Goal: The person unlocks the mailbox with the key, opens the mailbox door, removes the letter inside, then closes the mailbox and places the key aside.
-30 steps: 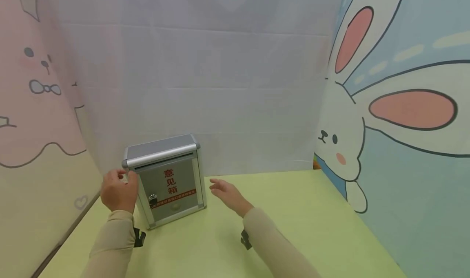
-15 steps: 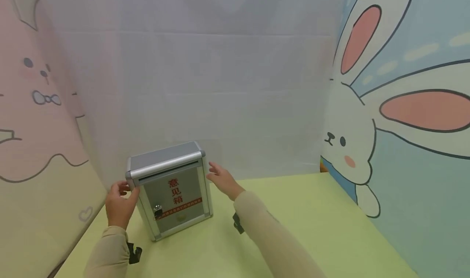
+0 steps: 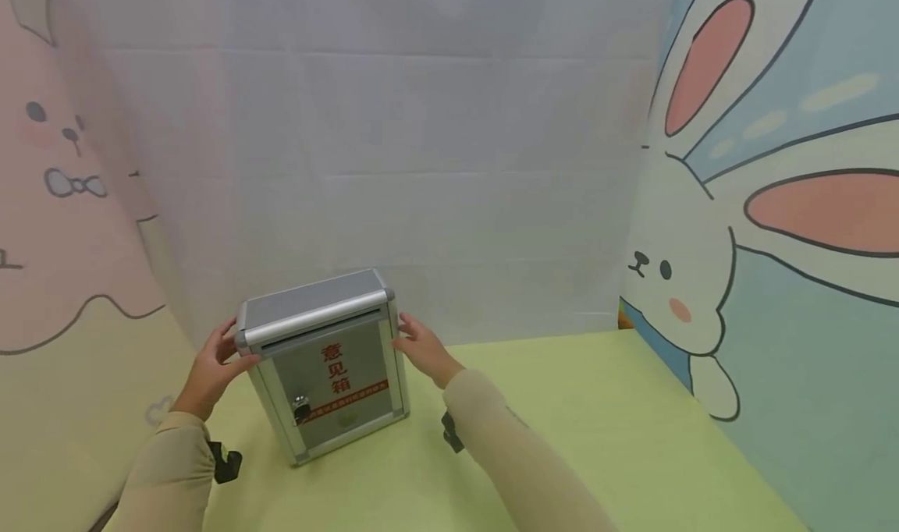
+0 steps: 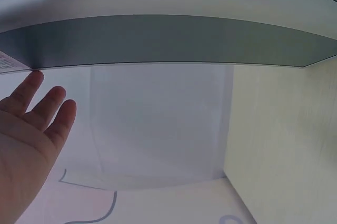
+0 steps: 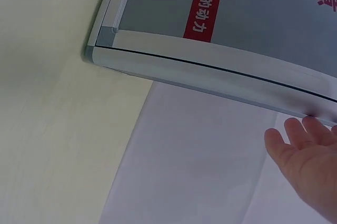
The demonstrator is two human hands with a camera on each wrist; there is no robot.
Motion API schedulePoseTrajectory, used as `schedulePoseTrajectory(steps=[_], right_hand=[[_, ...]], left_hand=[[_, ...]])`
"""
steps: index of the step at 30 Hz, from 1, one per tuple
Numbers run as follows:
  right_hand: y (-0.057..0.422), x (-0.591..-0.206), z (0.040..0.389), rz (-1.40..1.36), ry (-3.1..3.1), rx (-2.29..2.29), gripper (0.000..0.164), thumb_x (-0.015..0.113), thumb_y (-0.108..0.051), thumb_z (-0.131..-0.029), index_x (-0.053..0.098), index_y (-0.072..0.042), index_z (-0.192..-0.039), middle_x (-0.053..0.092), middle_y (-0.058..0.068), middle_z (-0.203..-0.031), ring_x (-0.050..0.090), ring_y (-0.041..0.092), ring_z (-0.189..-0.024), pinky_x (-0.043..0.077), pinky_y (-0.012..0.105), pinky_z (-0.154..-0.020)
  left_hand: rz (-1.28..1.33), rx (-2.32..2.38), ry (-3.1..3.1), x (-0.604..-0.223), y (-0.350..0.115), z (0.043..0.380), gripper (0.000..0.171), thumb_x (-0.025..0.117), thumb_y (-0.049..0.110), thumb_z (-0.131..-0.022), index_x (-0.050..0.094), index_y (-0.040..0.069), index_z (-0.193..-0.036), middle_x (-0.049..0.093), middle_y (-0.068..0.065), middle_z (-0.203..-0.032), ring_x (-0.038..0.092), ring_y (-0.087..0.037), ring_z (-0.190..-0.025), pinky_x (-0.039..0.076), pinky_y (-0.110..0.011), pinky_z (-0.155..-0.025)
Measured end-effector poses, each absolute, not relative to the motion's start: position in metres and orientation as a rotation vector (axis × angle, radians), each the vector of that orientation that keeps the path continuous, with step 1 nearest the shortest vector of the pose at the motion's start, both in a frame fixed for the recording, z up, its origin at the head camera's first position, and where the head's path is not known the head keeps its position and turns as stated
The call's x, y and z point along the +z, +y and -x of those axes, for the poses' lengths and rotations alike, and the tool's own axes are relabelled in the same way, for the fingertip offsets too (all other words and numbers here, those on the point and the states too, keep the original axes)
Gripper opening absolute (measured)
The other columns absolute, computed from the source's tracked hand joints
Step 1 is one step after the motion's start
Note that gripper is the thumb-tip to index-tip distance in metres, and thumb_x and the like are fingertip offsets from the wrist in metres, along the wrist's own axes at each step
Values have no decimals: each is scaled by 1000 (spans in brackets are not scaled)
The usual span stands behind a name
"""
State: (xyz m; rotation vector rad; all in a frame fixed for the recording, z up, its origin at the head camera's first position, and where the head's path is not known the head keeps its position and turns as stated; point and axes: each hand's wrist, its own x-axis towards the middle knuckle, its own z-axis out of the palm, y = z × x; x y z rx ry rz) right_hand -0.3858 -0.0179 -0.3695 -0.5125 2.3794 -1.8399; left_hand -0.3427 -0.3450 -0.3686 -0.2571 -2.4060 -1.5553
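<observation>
Grey box is standing between the fingers.
Left hand and right hand are touching its sides, fingers being apart.

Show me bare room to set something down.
Widest: yellow-green tabletop between the right beige sleeve and the blue rabbit-print wall. Smaller: before the rectangular grey metal-framed box, between the left beige sleeve and the right. Crowded: the box's sides, at the left hand and right hand.
</observation>
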Motion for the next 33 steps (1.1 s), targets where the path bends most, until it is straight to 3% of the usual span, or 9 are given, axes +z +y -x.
schedulePoseTrajectory(steps=[3, 6, 8, 15, 20, 23, 26, 33], right_hand=[[-19, -372, 388, 527, 2376, -1856, 59, 53, -10, -93, 31, 2, -146, 40, 24, -144, 37, 41, -131, 31, 49, -107], [-19, -374, 386, 506, 2376, -1879, 58, 53, -11, -93, 34, 0, -146, 41, 22, -144, 36, 41, -132, 30, 50, -107], [-18, -376, 384, 479, 2383, -1916, 57, 54, -10, -92, 36, 0, -145, 44, 22, -141, 37, 42, -131, 32, 51, -106], [-3, -380, 384, 349, 2438, -2064, 46, 57, -8, -90, 49, 2, -134, 58, 20, -125, 51, 35, -120, 41, 48, -99], [17, -381, 381, 327, 2463, -2138, 36, 58, -8, -90, 54, 6, -123, 61, 21, -117, 55, 34, -112, 43, 48, -96], [30, -383, 379, 300, 2459, -2186, 29, 59, -8, -90, 56, 6, -114, 62, 19, -110, 56, 30, -105, 44, 45, -92], [43, -383, 376, 270, 2465, -2228, 21, 59, -8, -89, 55, 4, -105, 60, 12, -102, 55, 23, -97, 45, 38, -87], [75, -379, 360, 272, 2476, -2296, 20, 58, -7, -89, 53, 3, -105, 55, 9, -100, 51, 17, -90, 43, 31, -80]], left_hand=[[311, -1684, -2320, -370, -346, 349, 86, 60, 2, -88, 2, -4, -150, 54, 1, -119, 45, 13, -91, 40, -8, -74], [343, -1750, -2261, -372, -346, 348, 88, 63, -2, -85, 2, -5, -150, 50, 29, -99, 52, 8, -86, 43, -10, -72], [355, -1741, -2264, -372, -345, 348, 88, 63, -2, -85, 3, -5, -149, 51, 31, -97, 53, 8, -85, 43, -10, -72], [384, -1685, -2348, -367, -327, 353, 86, 63, 2, -86, 6, -2, -150, 47, 6, -114, 53, 7, -88, 44, -13, -74], [439, -1747, -2284, -367, -307, 356, 85, 61, -3, -83, 9, -3, -150, 51, 8, -110, 54, 5, -89, 45, -14, -73], [460, -1740, -2289, -367, -293, 354, 85, 62, -3, -82, 10, -3, -150, 53, -13, -120, 52, 6, -90, 45, -14, -73], [474, -1732, -2325, -366, -280, 352, 85, 62, -3, -82, 10, -2, -150, 38, -38, -131, 50, 8, -92, 44, -15, -75], [543, -1724, -2331, -368, -250, 351, 84, 63, -3, -80, 15, -4, -148, 40, -41, -129, 50, 5, -92, 45, -18, -76]])
